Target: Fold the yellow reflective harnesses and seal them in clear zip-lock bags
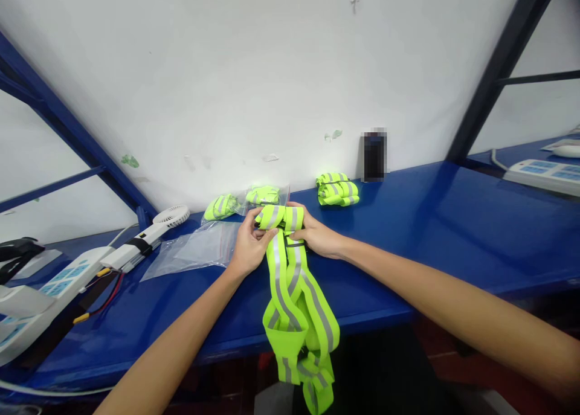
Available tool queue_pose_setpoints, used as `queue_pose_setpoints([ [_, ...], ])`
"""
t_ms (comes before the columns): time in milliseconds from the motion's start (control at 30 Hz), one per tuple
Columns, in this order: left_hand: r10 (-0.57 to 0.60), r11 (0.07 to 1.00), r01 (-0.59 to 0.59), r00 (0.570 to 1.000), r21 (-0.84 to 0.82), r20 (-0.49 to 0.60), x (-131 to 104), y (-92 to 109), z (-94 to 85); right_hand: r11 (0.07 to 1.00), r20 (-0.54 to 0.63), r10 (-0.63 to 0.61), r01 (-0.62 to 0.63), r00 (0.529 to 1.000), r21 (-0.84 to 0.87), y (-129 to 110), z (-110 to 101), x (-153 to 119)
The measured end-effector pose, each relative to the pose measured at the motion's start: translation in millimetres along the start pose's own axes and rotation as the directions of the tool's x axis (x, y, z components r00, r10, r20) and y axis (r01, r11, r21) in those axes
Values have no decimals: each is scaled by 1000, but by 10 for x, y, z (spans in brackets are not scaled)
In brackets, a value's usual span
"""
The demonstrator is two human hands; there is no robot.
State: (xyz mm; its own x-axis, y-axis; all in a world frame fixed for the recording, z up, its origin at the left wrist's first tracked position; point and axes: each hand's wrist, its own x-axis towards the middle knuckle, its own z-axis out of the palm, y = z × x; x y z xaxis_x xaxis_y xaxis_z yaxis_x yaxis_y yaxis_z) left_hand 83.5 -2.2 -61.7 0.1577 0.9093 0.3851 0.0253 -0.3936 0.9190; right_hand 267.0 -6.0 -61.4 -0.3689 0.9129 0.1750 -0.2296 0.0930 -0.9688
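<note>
A neon yellow-green reflective strap harness (281, 288) with silver stripes is held in both hands over the blue table (399, 240). My left hand (251, 243) is closed on the left side of its folded upper part. On the right side, my right hand (319, 234) pinches the same folded part with thumb and fingers. From there the loose straps hang down past the table's front edge. Just behind my left hand lie a bagged yellow-green bundle (263, 194) and a similar bundle (221, 206). A flat clear plastic bag (194, 249) is beside my left wrist.
Farther back on the right sits a folded reflective bundle (338, 190), near a dark blurred upright object (374, 156) against the wall. Left are a white handheld fan (172, 217), a power strip (67, 285) and wires with yellow connectors (81, 318). Blue metal frames (77, 122) stand at both sides.
</note>
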Motion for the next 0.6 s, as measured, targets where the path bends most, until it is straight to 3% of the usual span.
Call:
queue_pose_setpoints([
  [333, -2, 999, 2, 1000, -43, -8, 11, -27, 15, 986, 0, 146, -145, 989, 78, -11, 12, 0],
  [600, 158, 987, -157, 987, 26, -44, 40, 15, 15, 941, -171, 168, -106, 971, 323, -79, 159, -20],
])
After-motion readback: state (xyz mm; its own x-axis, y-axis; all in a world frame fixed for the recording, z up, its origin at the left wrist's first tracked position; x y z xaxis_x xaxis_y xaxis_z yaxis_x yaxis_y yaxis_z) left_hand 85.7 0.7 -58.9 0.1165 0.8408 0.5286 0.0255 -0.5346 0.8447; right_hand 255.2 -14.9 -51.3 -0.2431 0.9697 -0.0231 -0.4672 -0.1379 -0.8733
